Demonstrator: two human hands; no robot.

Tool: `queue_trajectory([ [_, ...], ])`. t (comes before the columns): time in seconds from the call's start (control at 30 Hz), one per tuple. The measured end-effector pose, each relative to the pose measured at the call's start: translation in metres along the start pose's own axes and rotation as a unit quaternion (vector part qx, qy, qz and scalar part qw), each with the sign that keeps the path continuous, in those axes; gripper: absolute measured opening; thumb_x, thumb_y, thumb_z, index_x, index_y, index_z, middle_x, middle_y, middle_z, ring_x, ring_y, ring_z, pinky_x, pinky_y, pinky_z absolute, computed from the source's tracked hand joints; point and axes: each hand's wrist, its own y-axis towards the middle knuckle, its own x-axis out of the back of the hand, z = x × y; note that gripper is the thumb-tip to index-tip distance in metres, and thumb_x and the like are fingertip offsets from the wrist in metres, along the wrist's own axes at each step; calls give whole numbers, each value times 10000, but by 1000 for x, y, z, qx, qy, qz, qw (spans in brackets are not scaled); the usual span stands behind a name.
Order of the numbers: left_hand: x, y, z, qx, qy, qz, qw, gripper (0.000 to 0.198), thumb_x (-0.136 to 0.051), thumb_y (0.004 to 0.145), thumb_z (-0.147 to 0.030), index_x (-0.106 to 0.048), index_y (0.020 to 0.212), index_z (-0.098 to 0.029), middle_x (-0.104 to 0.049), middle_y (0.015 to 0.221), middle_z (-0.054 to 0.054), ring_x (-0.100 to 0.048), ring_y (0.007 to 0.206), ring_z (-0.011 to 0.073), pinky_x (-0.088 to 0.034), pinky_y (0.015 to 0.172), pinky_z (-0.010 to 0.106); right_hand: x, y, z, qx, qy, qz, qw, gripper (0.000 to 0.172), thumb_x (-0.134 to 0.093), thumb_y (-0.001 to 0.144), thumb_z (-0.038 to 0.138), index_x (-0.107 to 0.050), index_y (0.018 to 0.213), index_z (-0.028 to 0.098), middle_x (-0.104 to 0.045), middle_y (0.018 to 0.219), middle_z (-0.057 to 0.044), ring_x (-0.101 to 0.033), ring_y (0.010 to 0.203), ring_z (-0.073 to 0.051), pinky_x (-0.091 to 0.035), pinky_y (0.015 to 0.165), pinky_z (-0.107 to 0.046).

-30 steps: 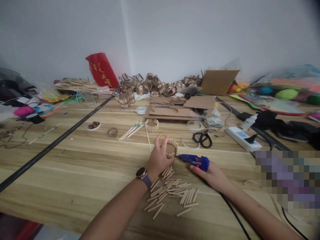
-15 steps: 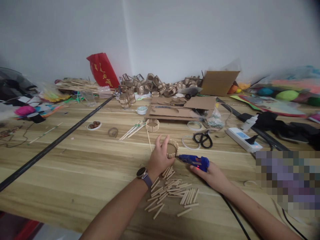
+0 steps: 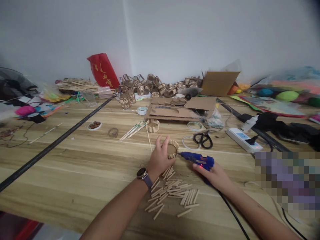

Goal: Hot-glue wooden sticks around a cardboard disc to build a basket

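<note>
My left hand (image 3: 160, 159), with a watch on its wrist, grips the left side of a round cardboard piece edged with short upright wooden sticks (image 3: 173, 150). Its fingers partly cover that piece. In my right hand (image 3: 217, 176) is a blue hot glue gun (image 3: 196, 158) with a small red light lit. The nozzle points left, close to the right edge of the round piece; whether it touches is too fine to tell. Loose cut sticks (image 3: 172, 193) lie scattered on the table just below my left hand. A second stick-edged ring (image 3: 152, 126) stands behind.
Black scissors (image 3: 203, 140) and tape rings lie right of the work. Beyond are cardboard sheets (image 3: 172, 113) and a pile of small stick-sided pieces (image 3: 155, 85). A power strip (image 3: 243, 140) sits at right, a dish of brown balls (image 3: 94, 125) at left. The gun's cord (image 3: 232, 211) trails toward me.
The glue gun and my right hand have shifted slightly to the right and up along the rim. My left hand keeps its hold on the round piece.
</note>
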Motion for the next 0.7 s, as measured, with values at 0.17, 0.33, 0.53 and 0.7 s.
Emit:
queue_trajectory([
  [0.17,-1,0,1,3,4,-4,1000,931,-732,661,-193,-235,1447,-235,-172,1485,151,-408,1308,333,-425,1049,444,11,8,-11,-154,158,-109,969,428,-716,634,566,-659,783,170,-642,598,-3,-550,515,-141,-399,436,-232],
  [0.33,0,0,1,10,2,1,1000,920,-723,666,-199,-236,1444,-249,-170,1491,145,-422,1296,330,-439,1035,441,26,17,-14,-235,294,-81,923,403,-762,608,523,-531,642,195,-482,448,64,-421,384,-80,-342,382,-208],
  [0.53,0,0,1,4,-1,0,1000,919,-725,672,-206,-230,1445,-248,-162,1492,146,-405,1312,327,-419,1052,450,50,19,-13,-202,142,-44,968,332,-679,695,458,-603,885,197,-702,772,-82,-645,642,-236,-521,600,-382],
  [0.7,1,0,-1,13,-1,8,1000,907,-728,677,-208,-241,1442,-244,-162,1495,149,-416,1304,328,-427,1046,451,61,14,-9,-16,-303,-156,940,394,-536,814,467,-640,995,132,-667,964,-208,-629,904,-381,-481,762,-511],
])
